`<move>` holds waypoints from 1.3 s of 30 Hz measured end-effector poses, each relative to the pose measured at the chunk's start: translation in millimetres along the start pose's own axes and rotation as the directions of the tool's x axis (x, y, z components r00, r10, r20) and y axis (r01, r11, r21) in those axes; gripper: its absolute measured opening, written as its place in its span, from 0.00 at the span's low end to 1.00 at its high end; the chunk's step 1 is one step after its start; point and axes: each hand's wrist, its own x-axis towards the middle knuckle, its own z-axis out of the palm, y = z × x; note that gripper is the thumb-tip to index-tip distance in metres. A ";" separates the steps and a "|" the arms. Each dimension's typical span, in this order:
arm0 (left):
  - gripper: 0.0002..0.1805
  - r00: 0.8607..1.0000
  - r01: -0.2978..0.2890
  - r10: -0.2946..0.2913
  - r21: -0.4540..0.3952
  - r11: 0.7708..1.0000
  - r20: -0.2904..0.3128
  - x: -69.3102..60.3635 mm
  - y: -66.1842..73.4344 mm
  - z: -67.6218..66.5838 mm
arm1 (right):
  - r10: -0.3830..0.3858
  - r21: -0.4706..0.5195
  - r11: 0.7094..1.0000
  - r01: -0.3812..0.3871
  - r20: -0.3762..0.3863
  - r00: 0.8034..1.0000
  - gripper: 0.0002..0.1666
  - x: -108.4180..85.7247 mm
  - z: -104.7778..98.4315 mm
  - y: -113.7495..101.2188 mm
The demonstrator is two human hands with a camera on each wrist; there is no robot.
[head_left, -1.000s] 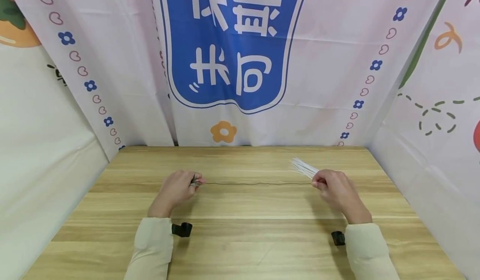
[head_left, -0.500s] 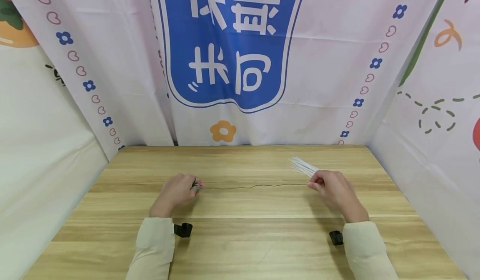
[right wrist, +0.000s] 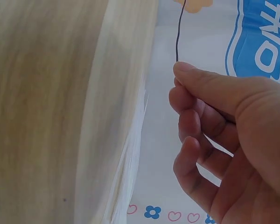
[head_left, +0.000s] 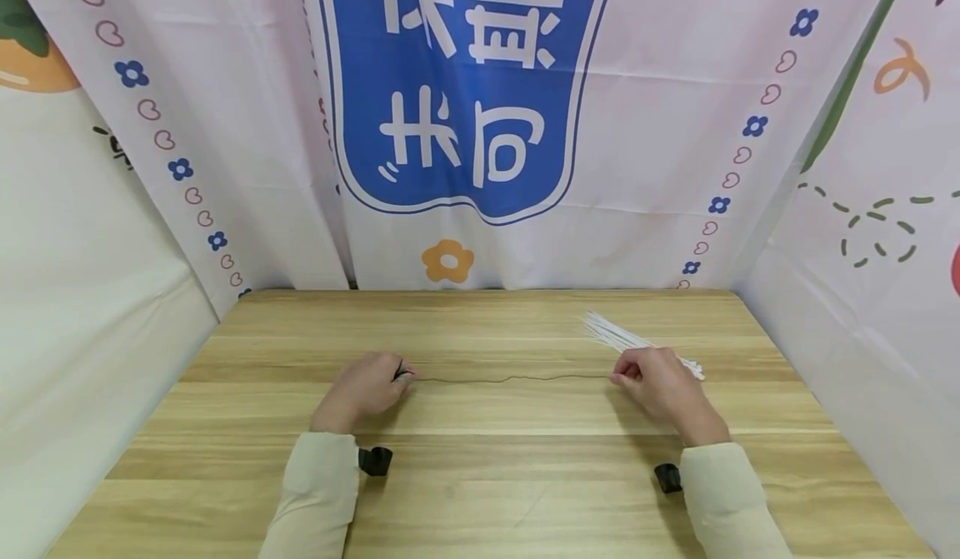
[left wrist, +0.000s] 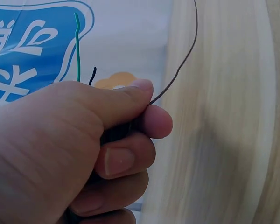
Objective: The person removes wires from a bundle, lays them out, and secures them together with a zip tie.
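Note:
A thin dark wire point(head_left: 510, 378) runs slightly wavy between the two hands, above the wooden table. My left hand point(head_left: 367, 384) grips one end of it, thumb against index finger, and its curled fingers also hold other wires. From that fist a green wire end point(left wrist: 78, 46) and a short black wire end point(left wrist: 93, 76) stick out in the left wrist view; the rest is hidden inside the hand. My right hand point(head_left: 660, 384) pinches the dark wire's other end between thumb and index finger, the remaining fingers loosely bent. Behind this hand lies a bundle of white cable ties point(head_left: 611, 331), partly covered by it.
The wooden table point(head_left: 480, 492) reaches back to a hanging printed cloth point(head_left: 645, 142). More cloth closes off the left and right sides. A black wrist camera point(head_left: 375, 461) sits at the left cuff, another black wrist camera point(head_left: 667, 477) at the right.
Both hands have come a little nearer to each other and to the front of the table, still holding the wire. The heads of the white cable ties now show beyond the right hand.

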 end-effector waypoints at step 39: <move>0.13 0.999 0.037 -0.036 -0.032 0.999 0.019 1.6 14.6 7.5 | -0.026 0.032 0.999 0.024 0.068 0.997 0.05 0.5 3.1 -14.2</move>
